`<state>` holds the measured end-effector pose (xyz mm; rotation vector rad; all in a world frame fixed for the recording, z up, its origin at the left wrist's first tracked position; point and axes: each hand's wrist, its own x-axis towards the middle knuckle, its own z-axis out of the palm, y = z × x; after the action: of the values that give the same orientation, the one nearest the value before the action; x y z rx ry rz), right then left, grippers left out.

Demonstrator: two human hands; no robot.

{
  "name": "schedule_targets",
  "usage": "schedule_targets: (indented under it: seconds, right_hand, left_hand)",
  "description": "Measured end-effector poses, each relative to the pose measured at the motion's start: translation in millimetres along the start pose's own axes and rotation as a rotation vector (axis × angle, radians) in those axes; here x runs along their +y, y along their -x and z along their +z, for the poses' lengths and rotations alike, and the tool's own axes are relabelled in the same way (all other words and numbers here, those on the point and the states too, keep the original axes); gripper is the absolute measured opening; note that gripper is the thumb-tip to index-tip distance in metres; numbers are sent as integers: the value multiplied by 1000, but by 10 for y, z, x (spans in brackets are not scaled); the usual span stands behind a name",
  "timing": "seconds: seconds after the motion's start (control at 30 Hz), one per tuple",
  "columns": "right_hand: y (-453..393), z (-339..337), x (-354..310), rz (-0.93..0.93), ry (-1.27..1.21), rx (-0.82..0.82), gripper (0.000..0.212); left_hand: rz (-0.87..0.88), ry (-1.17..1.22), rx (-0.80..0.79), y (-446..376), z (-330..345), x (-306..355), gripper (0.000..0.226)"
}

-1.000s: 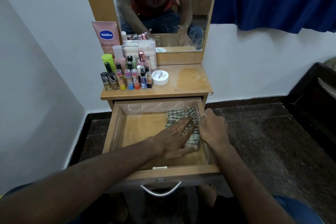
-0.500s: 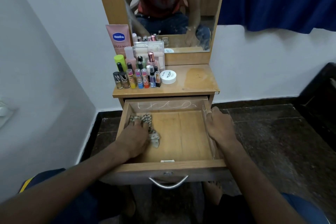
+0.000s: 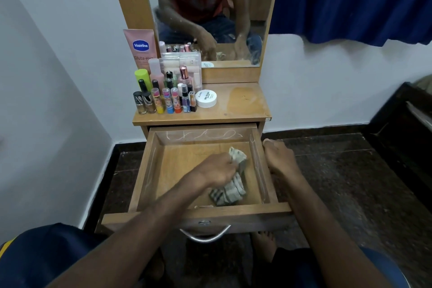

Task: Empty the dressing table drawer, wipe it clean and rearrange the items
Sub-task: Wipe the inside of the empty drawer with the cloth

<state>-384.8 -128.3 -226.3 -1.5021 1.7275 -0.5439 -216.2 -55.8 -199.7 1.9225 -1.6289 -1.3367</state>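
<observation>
Wiping now: left hand [image 3: 216,169] bunches the cloth [image 3: 230,188] in its grip at 4 o'clock of the drawer [image 3: 149,170] floor; right hand [image 3: 279,159] clasps the side wall. Best press flat, w/ overlapping strokes into corners.

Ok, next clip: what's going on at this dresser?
A person sits at a wooden dressing table, wiping its pulled-out drawer. The left hand grips a crumpled checked grey cloth on the drawer floor, right of centre. The right hand holds the drawer's right wall. Only the cloth is in the drawer; small cosmetic bottles and a white round jar stand on the tabletop.
</observation>
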Motion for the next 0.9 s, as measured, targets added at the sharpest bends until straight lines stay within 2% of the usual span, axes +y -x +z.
schedule_targets:
  seconds: [0.1, 0.17, 0.27, 0.33, 0.4, 0.5, 0.57, 0.63, 0.77, 0.9]
  right_hand:
    - [6, 5, 2, 30, -53, 12, 46]
    - [25, 14, -8, 45, -81, 18, 58]
    - [-94, 32, 44, 135, -156, 3, 88]
    - [-334, 110, 241, 157, -249, 8, 98]
    - [-337, 121, 255, 163, -291, 26, 97]
    - [-3, 23, -26, 159, -232, 46, 93]
    - [75, 36, -72, 105, -158, 68, 89]
    - [96, 41, -88, 94, -165, 79, 90]
    - [10, 59, -58, 153, -194, 118, 68]
    - [13, 81, -72, 172, -221, 116, 91]
  left_hand:
    - [5, -8, -145, -75, 363, 254, 35]
    - [-35, 70, -128, -130, 552, 371, 32]
    - [-161, 395, -51, -179, 623, 462, 31]
    - [-210, 551, -2, -135, 561, 552, 35]
    - [-189, 618, 51, -145, 498, 621, 37]
    - [-163, 692, 240, -392, 409, 680, 28]
    - [-174, 681, 393, -546, 346, 684, 26]
    - [-158, 614, 437, -607, 343, 682, 29]
    - [-60, 307, 280, -390, 457, 596, 23]
    - [-58, 64, -34, -95, 508, 512, 18]
